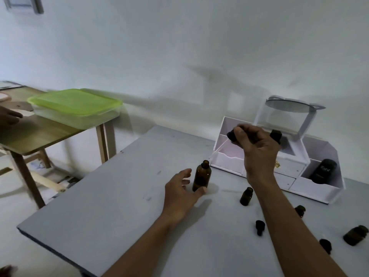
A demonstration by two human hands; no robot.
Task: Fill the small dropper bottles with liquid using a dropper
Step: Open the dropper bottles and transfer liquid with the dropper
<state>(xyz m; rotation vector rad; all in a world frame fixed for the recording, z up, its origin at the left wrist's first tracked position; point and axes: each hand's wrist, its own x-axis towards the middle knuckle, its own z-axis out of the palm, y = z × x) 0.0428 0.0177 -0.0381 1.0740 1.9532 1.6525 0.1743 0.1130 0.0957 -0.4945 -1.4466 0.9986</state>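
A tall amber bottle (202, 175) stands uncapped on the grey table (111, 206). My left hand (182, 193) rests just left of it with fingers spread, thumb at its base. My right hand (257, 144) is raised above the table, pinching the black bulb of a dropper (231, 135) whose clear tube slants down to the left. A small amber bottle (246, 196) stands open beside my right forearm. Another small bottle (300, 210) stands further right, and one (355, 235) lies on its side near the right edge.
A white organiser (315, 186) with drawers and a clear lid stands at the back right, holding a dark bottle (323, 171). Two black dropper caps (260, 227) (325, 245) lie on the table. A green-lidded box (76, 106) sits on a wooden table at left, near another person's hand (8, 116).
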